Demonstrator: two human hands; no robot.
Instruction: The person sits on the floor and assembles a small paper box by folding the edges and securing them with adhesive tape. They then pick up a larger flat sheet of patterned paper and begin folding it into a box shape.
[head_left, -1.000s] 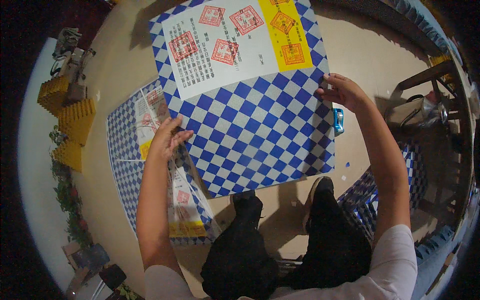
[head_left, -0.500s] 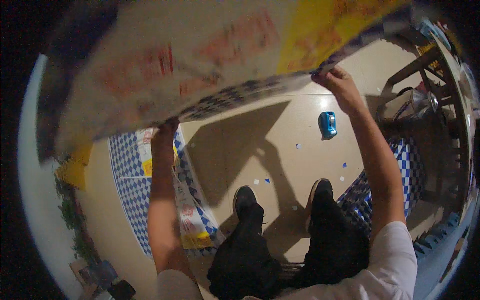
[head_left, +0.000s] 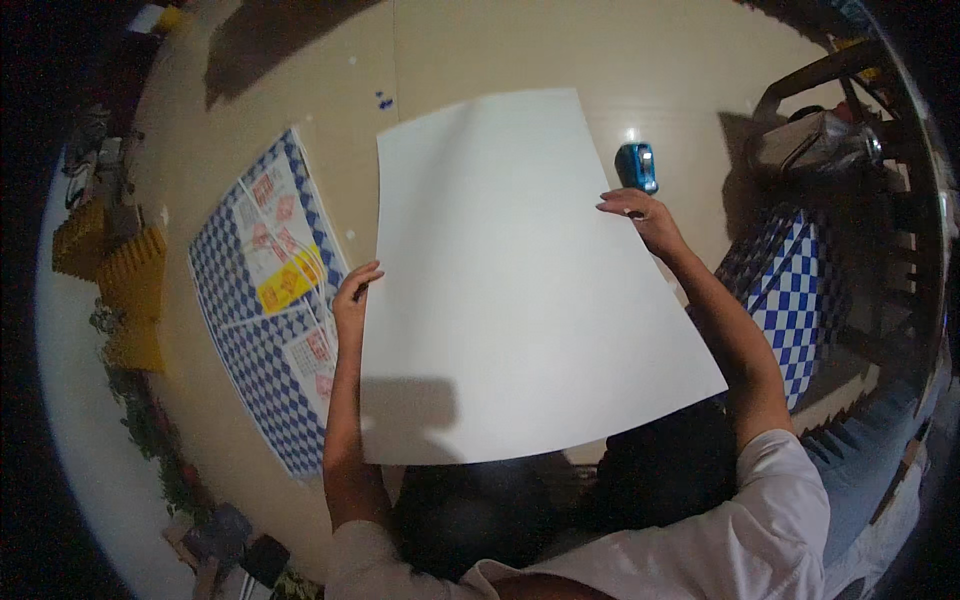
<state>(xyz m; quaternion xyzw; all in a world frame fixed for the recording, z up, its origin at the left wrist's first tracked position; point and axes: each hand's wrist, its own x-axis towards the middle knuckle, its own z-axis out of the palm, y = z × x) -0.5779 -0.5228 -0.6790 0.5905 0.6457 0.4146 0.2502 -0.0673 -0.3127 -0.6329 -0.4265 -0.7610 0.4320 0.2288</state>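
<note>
One large white sheet is held up, its blank side shown, and two hands are counted on it: the left hand at its left edge and the right hand at its right edge. One blue tape dispenser is seen on the floor. Two groups of blue-and-white checkered sheets are counted: one spread on the left and one stack on the right. Three yellow stacks are seen at the left rim.
</note>
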